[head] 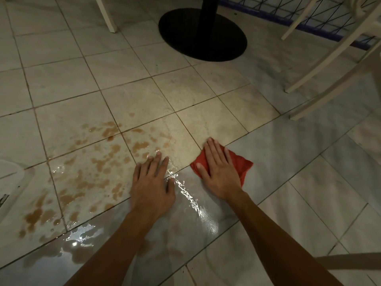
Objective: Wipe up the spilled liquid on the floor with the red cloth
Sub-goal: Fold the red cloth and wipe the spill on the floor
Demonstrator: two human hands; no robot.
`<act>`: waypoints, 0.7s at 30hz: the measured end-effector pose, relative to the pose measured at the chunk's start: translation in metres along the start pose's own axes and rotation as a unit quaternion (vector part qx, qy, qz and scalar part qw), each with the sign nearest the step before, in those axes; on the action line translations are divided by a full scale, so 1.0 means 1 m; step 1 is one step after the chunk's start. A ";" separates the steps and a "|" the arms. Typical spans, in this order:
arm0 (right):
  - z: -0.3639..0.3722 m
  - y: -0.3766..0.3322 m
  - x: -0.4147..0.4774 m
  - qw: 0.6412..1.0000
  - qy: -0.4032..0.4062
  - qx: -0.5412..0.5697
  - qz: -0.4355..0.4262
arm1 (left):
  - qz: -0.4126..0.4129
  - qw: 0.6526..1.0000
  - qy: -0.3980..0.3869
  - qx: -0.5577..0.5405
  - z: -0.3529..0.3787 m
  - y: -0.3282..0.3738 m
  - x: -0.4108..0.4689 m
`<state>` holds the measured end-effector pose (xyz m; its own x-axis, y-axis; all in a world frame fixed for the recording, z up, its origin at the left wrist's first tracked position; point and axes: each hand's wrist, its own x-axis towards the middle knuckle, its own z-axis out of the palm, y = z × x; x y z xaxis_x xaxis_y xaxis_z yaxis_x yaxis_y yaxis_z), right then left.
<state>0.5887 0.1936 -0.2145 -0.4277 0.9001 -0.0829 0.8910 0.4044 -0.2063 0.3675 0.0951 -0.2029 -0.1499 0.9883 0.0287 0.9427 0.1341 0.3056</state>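
The right hand (219, 169) presses flat-fingered on the cloth (242, 165) while the left hand (151, 180) rests flat on wet floor (288, 193), so a slip looks possible (glossy tile), and the brown spill (90, 174) lies well left of the cloth, beyond the left hand.

Red cloth (239, 162); brown spilled liquid (86, 172) blotches on beige tiled floor (61, 79); black table base (203, 36)

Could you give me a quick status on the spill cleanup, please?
Right hand flat on cloth. Left hand flat on wet floor, between cloth and spill. Brown spill unwiped.
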 end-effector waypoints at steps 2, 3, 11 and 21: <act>-0.002 0.016 -0.021 0.999 -0.007 -0.007 -0.048 | 0.010 1.000 0.000 0.002 0.000 -0.004 0.000; -0.003 0.026 -0.027 0.999 -0.007 -0.011 -0.043 | 0.012 1.000 0.002 0.002 0.000 -0.006 -0.002; 0.003 -0.002 -0.021 0.994 0.014 0.013 0.111 | 0.008 1.000 -0.002 -0.004 0.001 -0.003 -0.010; -0.001 0.020 -0.049 0.990 0.013 0.012 0.137 | 0.017 1.000 -0.003 -0.008 0.003 -0.006 -0.016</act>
<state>0.6274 0.1572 -0.2138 -0.1669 0.9794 -0.1137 0.9691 0.1417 -0.2021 0.3655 0.0789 -0.2084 -0.1172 0.9925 0.0343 0.9424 0.1002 0.3191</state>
